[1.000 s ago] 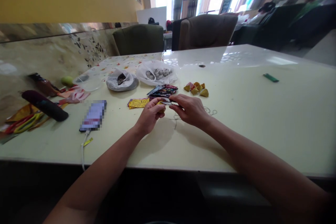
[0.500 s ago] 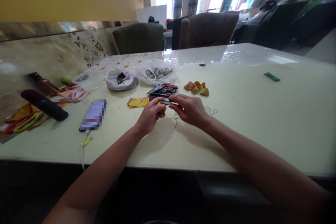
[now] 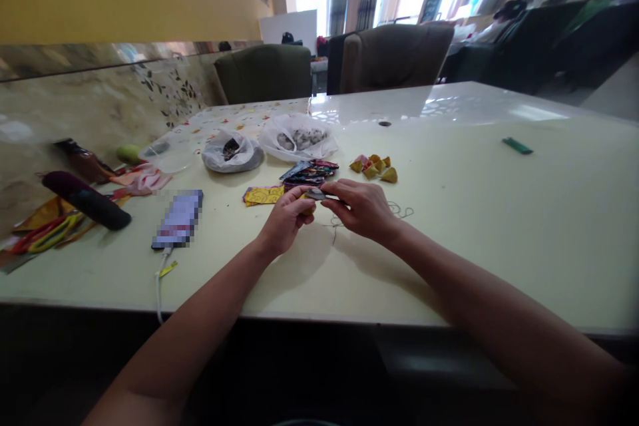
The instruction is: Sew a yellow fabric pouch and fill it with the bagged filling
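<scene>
From far away, I see the table (image 3: 479, 233) as hard, smooth and shiny, with bright light bouncing off its top. The white bags (image 3: 214, 161) look like thin, crinkly plastic. The yellow pieces (image 3: 264, 196) look like soft cloth to me, and so do the dark patterned pieces (image 3: 308, 173). The little yellow wedges (image 3: 389, 176) look like dull cloth. The wall panel (image 3: 74, 106) looks glossy, like stone. I can't tell what the held grey piece (image 3: 315, 194) is made of.

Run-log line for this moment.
left hand: holding small piece | right hand: on same piece | thread: loose on table | yellowish pieces: grouped beyond right hand
</scene>
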A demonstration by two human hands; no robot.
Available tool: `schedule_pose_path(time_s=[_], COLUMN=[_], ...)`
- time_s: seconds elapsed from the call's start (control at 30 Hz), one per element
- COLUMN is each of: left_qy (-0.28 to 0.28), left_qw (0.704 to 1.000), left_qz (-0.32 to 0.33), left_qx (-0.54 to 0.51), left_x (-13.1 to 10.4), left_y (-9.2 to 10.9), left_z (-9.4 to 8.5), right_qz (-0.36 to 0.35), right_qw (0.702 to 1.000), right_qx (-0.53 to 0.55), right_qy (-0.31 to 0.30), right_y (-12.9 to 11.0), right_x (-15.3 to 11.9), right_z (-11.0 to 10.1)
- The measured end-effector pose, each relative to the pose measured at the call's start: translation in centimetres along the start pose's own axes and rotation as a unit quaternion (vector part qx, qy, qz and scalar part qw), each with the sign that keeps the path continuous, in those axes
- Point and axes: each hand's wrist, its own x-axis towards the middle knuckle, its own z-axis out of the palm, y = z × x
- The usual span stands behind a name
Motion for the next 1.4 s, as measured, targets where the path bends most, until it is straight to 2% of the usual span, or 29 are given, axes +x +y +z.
schedule_pose_path(time_s=[0.2,0.33,0.43,0.53,0.6,0.7,0.83,0.9,0.97,1.07,1.13,1.2,1.4], left_qy=[-0.004,-0.01,-0.011,-0.002,0.008,0.023,0.056,0.074,0.083,0.079,0.065,0.046,-0.002], left_qw=[1.0,1.0,1.0,1.0,1.0,0.999,0.996,0.993,0.99,0.988,0.988,0.99,0.995], left_qz=[0.0,0.003,0.012,0.016,0.012,0.006,0.005,0.001,0.002,0.009,0.012,0.01,-0.006], left_qx=[0.002,-0.002,-0.002,0.002,-0.002,-0.024,-0.072,-0.093,-0.114,-0.135,-0.138,-0.134,-0.098], left_x=[0.1,0.1,0.2,0.3,0.4,0.7,1.0,1.2,1.4,1.6,1.6,1.6,1.2], left_y=[-0.2,-0.3,-0.2,-0.2,-0.3,-0.4,-0.5,-0.6,-0.7,-1.0,-1.2,-1.4,-1.7], left_z=[-0.2,-0.3,-0.2,-0.3,-0.4,-0.6,-0.8,-0.9,-1.0,-1.1,-1.1,-1.0,-0.7], right_qz=[0.004,0.021,0.05,0.107,0.16,0.212,0.217,0.193,0.155,0.118,0.103,0.094,0.125], right_qw=[1.0,0.998,0.993,0.992,0.987,0.972,0.962,0.968,0.983,0.99,0.976,0.961,0.938], right_qx=[0.008,0.051,0.098,0.059,-0.004,-0.082,-0.123,-0.12,-0.084,0.075,0.192,0.261,0.323], right_qy=[0.002,0.017,0.032,0.039,0.016,-0.051,-0.115,-0.104,-0.056,0.004,0.009,0.002,-0.012], right_y=[0.0,-0.1,0.2,1.4,2.8,5.2,7.1,7.1,6.4,4.3,2.8,1.6,0.6], right_x=[0.1,0.1,0.2,0.4,0.5,0.6,0.5,0.5,0.6,0.6,0.6,0.4,0.2], right_z=[-0.1,-0.1,0.1,0.3,0.6,1.3,2.0,2.1,2.0,1.9,2.0,2.2,2.6])
